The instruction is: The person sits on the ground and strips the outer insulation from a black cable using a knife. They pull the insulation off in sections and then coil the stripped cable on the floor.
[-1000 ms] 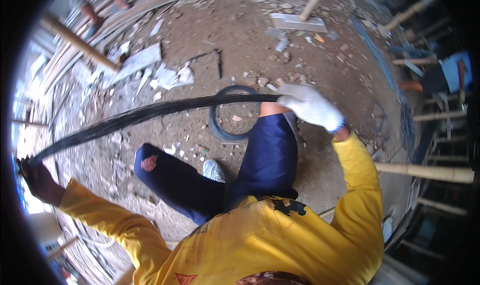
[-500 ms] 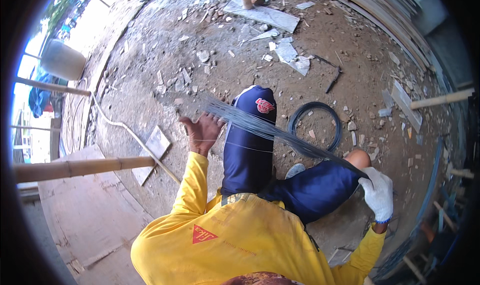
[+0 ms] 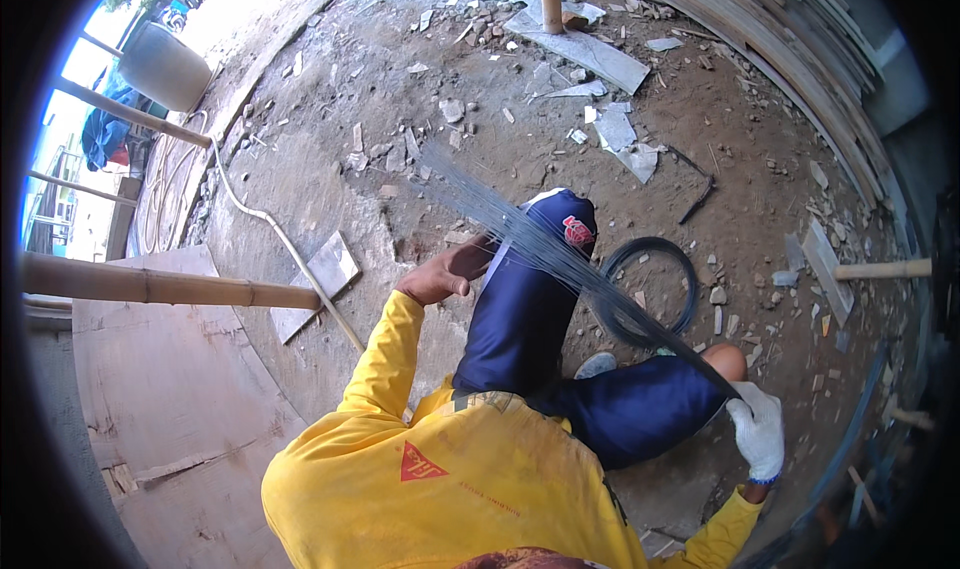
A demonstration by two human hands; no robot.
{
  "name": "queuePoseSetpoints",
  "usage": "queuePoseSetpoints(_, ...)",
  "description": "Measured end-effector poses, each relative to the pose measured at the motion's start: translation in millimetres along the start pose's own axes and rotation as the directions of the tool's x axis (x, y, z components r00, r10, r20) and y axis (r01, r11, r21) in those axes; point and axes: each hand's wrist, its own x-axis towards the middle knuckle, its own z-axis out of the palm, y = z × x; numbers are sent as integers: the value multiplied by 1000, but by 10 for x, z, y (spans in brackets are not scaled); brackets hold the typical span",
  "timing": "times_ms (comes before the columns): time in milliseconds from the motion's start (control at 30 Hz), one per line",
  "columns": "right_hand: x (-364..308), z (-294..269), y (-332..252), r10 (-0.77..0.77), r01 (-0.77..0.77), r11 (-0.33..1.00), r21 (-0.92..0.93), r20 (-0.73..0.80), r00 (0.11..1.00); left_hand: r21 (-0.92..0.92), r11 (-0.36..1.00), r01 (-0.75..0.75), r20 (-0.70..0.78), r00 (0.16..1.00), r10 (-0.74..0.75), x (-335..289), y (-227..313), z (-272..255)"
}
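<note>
A long bundle of thin grey tie wires (image 3: 575, 262) lies slantwise over my bent left knee. Its far left end fans out loosely, while its near right end is gathered tight. My right hand (image 3: 758, 434), in a white knitted glove, is closed around that gathered end beside my right knee. My bare left hand (image 3: 447, 272) is by the spread part, left of my left knee. Its thumb is held apart, its fingers reach towards the wires, and the fingertips are partly hidden. A dark coil of wire (image 3: 690, 294) rests on the ground beyond my right thigh.
Broken tile pieces (image 3: 625, 134) and rubble litter the dirt ground. Bamboo poles (image 3: 170, 281) stand at left, right and far side. A plywood sheet (image 3: 180, 359) lies at left, near a pale hose (image 3: 265, 219). Stacked boards (image 3: 760, 54) line the far right; a thin dark bent tool (image 3: 700, 204) lies ahead.
My left hand has turned and moved, from spread fingers beside the wires to reaching towards them with its thumb nearer me. The bundle's loose end slants further away. My right hand keeps its grip.
</note>
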Motion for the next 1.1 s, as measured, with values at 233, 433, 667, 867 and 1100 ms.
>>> queuePoseSetpoints(233, 100, -24, -127, -70, 57, 953, -297, -35, 997, -824, 447, -348, -269, 935, 232, 843, 649, 366)
queuePoseSetpoints(433, -681, -817, -430, 20, -48, 985, -163, -169, 985, -984, 102, -145, -63, 827, 559, 987, 1602, 492)
queuePoseSetpoints(667, -1006, -966, -332, -26, 40, 999, 1, -729, 683, -125, 923, -364, -205, 920, 335, 1036, 1187, 640)
queuePoseSetpoints(867, -702, -426, -254, -66, -74, 947, -314, -414, 908, -118, 938, -326, -225, 929, 295, 997, 1212, 446)
queuePoseSetpoints(1100, 223, 721, -123, -146, -82, 731, -677, -273, 951, -251, 912, -324, -239, 934, 266, 988, 1273, 309)
